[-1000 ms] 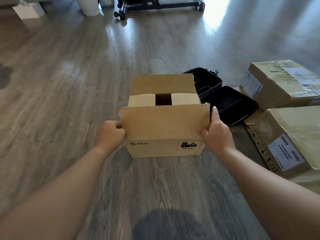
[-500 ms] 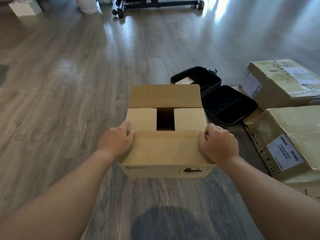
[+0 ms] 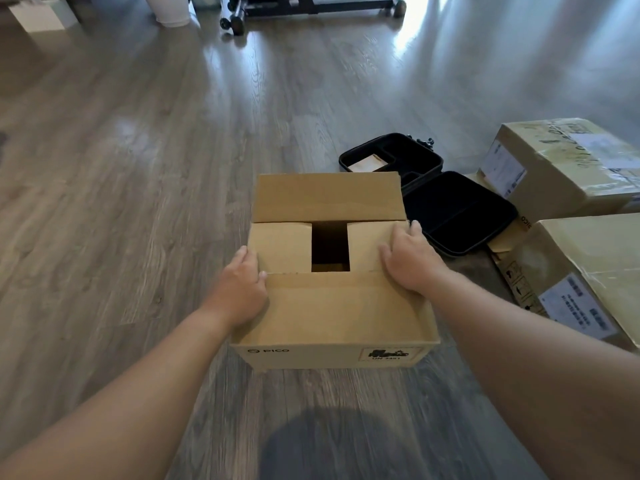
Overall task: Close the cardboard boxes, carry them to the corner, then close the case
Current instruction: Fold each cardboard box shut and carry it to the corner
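Your cardboard box sits on the grey wood-plank floor directly in front of you, and it is half shut: the near flap lies flat, the two side flaps are folded in with a dark gap between them, and the far flap stands up. Your left hand lies flat with its fingers loose on the left end of the near flap, and your right hand rests palm down, fingers spread, on the right side flap near the box's right edge; neither hand is clamped on anything. On the box's front face you can read "PICO" beside a small round logo at the lower left, and a label at the lower right with a black pictogram and "UN 34" followed by digits too blurred to make out. Just behind the box to the right, the black case lies open on the floor, a pale card in one compartment of its far half. Right of the case are two taped boxes, the farther one with white labels on its side and top, the nearer carrying handling symbols and a white label; their print is too small to read.
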`<state>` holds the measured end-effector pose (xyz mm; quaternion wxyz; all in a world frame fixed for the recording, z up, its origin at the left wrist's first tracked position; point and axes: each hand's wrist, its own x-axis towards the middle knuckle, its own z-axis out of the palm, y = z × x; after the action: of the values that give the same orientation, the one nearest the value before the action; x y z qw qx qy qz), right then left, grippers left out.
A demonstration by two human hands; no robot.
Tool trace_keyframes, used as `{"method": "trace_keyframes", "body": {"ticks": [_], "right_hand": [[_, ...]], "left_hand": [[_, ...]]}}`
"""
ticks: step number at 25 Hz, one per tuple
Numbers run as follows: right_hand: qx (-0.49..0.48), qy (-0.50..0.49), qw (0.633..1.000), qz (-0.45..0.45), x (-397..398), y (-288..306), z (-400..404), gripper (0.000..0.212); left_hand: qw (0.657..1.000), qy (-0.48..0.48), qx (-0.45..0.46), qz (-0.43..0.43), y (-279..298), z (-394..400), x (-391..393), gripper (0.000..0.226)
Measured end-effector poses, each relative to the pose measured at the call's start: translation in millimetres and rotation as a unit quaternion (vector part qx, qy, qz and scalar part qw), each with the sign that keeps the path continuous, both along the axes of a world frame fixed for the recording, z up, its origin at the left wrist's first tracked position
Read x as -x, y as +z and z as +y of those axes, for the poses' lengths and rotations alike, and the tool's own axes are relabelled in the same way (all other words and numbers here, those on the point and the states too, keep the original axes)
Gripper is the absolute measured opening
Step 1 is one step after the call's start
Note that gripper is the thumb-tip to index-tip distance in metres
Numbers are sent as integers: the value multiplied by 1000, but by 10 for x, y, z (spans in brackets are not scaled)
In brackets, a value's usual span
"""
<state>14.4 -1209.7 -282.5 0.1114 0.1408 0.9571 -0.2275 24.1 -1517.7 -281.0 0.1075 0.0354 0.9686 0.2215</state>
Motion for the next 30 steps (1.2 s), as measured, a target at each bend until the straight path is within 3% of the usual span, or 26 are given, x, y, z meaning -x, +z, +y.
{"method": "trace_keyframes", "body": {"ticks": [3, 6, 8, 12, 15, 18, 22, 25, 26, 30], "right_hand": [[-14, 11, 1000, -15, 241, 77, -9, 70], [-17, 9, 1000, -7, 418, 155, 2, 57], [-4, 13, 999, 48, 407, 122, 40, 54], [148, -50, 975, 160, 223, -9, 139, 105], [172, -61, 963, 196, 84, -67, 190, 114], [195, -32, 956, 218, -125, -83, 206, 107], [199, -26, 956, 215, -441, -115, 284, 74], [131, 23, 976, 170, -675, -172, 296, 70], [104, 25, 981, 162, -703, -174, 273, 69], [-27, 26, 989, 143, -688, -120, 70, 55]], "left_hand": [[1000, 7, -14, 10, -28, -10, 4, 58], [1000, 14, -16, 16, -67, -11, 6, 59], [1000, 26, -15, 10, -73, -11, 17, 56], [999, 47, -7, 13, -49, -2, 20, 50], [998, 42, 2, 39, -16, 46, -3, 25], [996, 72, -24, 46, 28, 94, -45, 15], [984, 158, -76, 42, 40, 87, -113, 51], [982, 162, -83, 57, 71, 80, -168, 83], [985, 142, -73, 69, 78, 84, -188, 85], [991, 104, -33, 77, 88, 93, -180, 50]]}}
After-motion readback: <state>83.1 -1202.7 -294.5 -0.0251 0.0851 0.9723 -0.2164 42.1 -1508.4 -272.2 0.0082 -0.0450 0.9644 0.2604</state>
